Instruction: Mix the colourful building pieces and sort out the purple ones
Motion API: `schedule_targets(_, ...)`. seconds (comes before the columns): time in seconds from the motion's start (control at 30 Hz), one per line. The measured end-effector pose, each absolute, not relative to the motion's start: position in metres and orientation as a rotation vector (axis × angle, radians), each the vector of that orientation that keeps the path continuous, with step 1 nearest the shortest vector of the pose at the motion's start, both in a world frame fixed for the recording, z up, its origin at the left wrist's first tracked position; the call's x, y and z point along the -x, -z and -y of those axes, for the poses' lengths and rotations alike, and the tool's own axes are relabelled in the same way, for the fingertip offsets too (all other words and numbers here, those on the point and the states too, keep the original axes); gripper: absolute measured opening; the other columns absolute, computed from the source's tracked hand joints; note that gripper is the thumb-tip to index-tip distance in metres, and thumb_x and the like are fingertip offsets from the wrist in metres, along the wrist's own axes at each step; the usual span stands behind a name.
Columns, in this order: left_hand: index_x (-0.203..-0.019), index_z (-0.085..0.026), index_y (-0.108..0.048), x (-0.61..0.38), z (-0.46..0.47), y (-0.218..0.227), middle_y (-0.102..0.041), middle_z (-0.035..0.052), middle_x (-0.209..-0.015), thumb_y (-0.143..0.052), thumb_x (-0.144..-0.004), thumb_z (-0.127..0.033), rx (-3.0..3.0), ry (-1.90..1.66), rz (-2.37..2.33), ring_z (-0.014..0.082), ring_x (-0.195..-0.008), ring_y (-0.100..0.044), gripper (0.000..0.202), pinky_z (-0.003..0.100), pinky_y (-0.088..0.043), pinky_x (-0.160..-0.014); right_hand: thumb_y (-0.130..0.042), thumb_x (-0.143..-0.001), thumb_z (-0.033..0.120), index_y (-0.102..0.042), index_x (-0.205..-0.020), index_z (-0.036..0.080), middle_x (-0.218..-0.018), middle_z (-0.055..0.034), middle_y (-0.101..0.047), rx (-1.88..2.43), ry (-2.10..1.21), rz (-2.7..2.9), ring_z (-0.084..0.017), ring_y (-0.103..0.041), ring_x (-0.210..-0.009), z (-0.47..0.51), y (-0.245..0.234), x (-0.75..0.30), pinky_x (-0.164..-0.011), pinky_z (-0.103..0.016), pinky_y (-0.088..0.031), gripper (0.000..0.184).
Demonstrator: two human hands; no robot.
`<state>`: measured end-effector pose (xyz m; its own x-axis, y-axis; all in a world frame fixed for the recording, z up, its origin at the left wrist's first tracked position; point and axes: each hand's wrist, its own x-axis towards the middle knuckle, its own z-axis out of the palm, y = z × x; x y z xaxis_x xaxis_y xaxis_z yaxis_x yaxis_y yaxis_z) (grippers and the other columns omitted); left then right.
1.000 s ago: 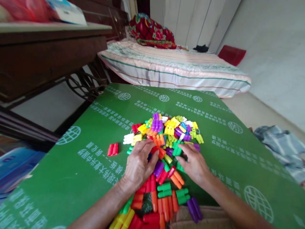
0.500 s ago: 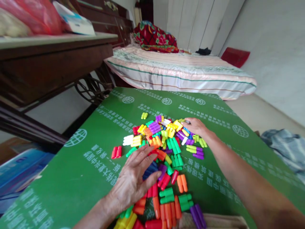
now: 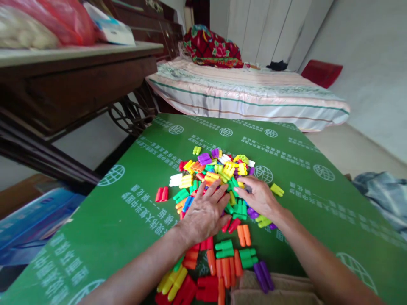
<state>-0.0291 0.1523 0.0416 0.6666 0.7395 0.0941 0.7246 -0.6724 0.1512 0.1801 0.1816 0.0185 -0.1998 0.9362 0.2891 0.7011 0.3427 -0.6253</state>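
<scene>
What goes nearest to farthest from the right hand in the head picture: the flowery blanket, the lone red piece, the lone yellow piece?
1. Lone yellow piece, just right of the right hand.
2. Lone red piece, over on the left.
3. Flowery blanket, far back on the bed.

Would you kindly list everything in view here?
blocks: many, mixed colours, mostly on table
table: one, green, centre
fabric: one piece, brown, near edge
desk: one, brown, left
wheel: one, dark, under desk
bag: at least one, red, on desk
packet: one, white and blue, on desk
package: one, blue, lower left
bed: one, pale striped, behind table
quilt: one, red floral, on bed
bundle: one, black, on bed
panel: one, red, beside bed
clothing: count unclear, blue-grey, right
wardrobe: one, white, rear
left hand: one, bare, spread over blocks
right hand: one, bare, at pile's right
</scene>
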Motion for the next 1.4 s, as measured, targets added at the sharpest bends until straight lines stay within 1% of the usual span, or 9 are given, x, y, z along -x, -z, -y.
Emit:
schedule_targets(0.23, -0.128, -0.017, -0.048, 0.046, -0.152, -0.047, -0.038, 0.0103, -0.146, -0.053, -0.091, -0.043, -2.764, -0.221, -1.301, 0.0286, -0.138, -0.029, 0.045, 0.060, -0.027, -0.114, -0.058, -0.083, 0.030, -0.066, -0.111, 0.021, -0.115, -0.0071, -0.068, 1.158, -0.570, 2.000, -0.019, -0.063, -0.106, -0.159, -0.036, -0.181, -0.097, -0.032, -0.048, 0.031)
schedule_targets(0.4, -0.134, -0.022, -0.042, 0.090, -0.113, -0.050, -0.035, 0.0091, -0.147, -0.043, -0.094, -0.049, -2.808, -0.276, -1.351, 0.0297, -0.138, -0.030, 0.048, 0.061, -0.035, -0.108, -0.057, -0.082, 0.040, -0.068, -0.110, 0.022, -0.115, -0.0081, -0.068, 1.502, -0.352, 1.879, -0.023, -0.062, -0.107, -0.157, -0.030, -0.233, -0.097, -0.039, -0.047, 0.035)
schedule_targets(0.53, -0.144, -0.017, -0.026, 0.112, -0.064, -0.048, -0.034, 0.0126, -0.147, -0.047, -0.091, -0.054, -2.908, -0.398, -1.412, 0.0294, -0.138, -0.030, 0.068, 0.053, -0.044, -0.104, -0.057, -0.081, 0.048, -0.068, -0.110, 0.018, -0.112, -0.0129, -0.068, 1.887, -0.290, 1.809, -0.027, -0.063, -0.103, -0.160, -0.011, -0.254, -0.090, -0.043, -0.050, 0.043)
schedule_targets(0.67, -0.146, -0.016, -0.023, 0.111, -0.030, -0.035, -0.030, 0.0151, -0.149, -0.050, -0.087, -0.059, -2.988, -0.433, -1.461, 0.0323, -0.136, -0.034, 0.078, 0.047, -0.050, -0.098, -0.050, -0.085, 0.043, -0.070, -0.107, 0.022, -0.100, -0.0067, -0.071, 1.819, -0.447, 1.816, -0.022, -0.067, -0.087, -0.154, -0.008, -0.229, -0.076, -0.034, -0.052, 0.036)
schedule_targets(0.77, -0.145, -0.018, -0.025, 0.102, -0.026, -0.024, -0.028, 0.0146, -0.150, -0.050, -0.089, -0.056, -2.996, -0.459, -1.499, 0.0313, -0.136, -0.033, 0.073, 0.047, -0.050, -0.099, -0.050, -0.085, 0.039, -0.069, -0.108, 0.022, -0.095, -0.0047, -0.072, 1.745, -0.496, 1.846, -0.019, -0.066, -0.075, -0.148, -0.018, -0.200, -0.068, -0.030, -0.051, 0.035)
schedule_targets(1.0, -0.139, -0.016, -0.038, 0.082, -0.057, -0.012, -0.035, 0.0157, -0.147, -0.051, -0.090, -0.049, -2.746, -0.601, -1.571, 0.0322, -0.137, -0.032, 0.060, 0.055, -0.041, -0.106, -0.058, -0.083, 0.029, -0.065, -0.113, 0.018, -0.105, -0.0135, -0.068, 1.585, -0.002, 2.272, -0.027, -0.057, -0.103, -0.146, -0.044, -0.141, -0.093, -0.042, -0.041, 0.033)
schedule_targets(1.13, -0.139, -0.014, -0.037, 0.081, -0.067, -0.007, -0.036, 0.0188, -0.145, -0.054, -0.089, -0.047, -2.655, -0.669, -1.598, 0.0334, -0.136, -0.032, 0.062, 0.059, -0.039, -0.106, -0.054, -0.086, 0.028, -0.069, -0.099, 0.016, -0.095, -0.0150, -0.069, 1.636, 0.094, 2.410, -0.028, -0.060, -0.096, -0.155, -0.053, -0.120, -0.088, -0.043, -0.040, 0.023)
schedule_targets(1.27, -0.137, -0.018, -0.041, 0.086, -0.064, -0.010, -0.038, 0.0160, -0.144, -0.056, -0.088, -0.049, -2.563, -0.740, -1.533, 0.0332, -0.136, -0.032, 0.059, 0.061, -0.034, -0.109, -0.048, -0.088, 0.023, -0.070, -0.081, 0.019, -0.083, -0.0098, -0.071, 1.596, 0.014, 2.330, -0.022, -0.062, -0.085, -0.164, -0.052, -0.130, -0.085, -0.035, -0.041, 0.023)
schedule_targets(1.4, -0.133, -0.017, -0.046, 0.084, -0.064, -0.021, -0.043, 0.0141, -0.141, -0.050, -0.091, -0.045, -2.381, -0.878, -1.492, 0.0309, -0.134, -0.036, 0.051, 0.058, -0.032, -0.112, -0.042, -0.087, 0.029, -0.071, -0.082, 0.022, -0.074, -0.0035, -0.071, 1.536, -0.306, 1.897, -0.017, -0.062, -0.066, -0.155, -0.044, -0.150, -0.064, -0.027, -0.045, 0.031)
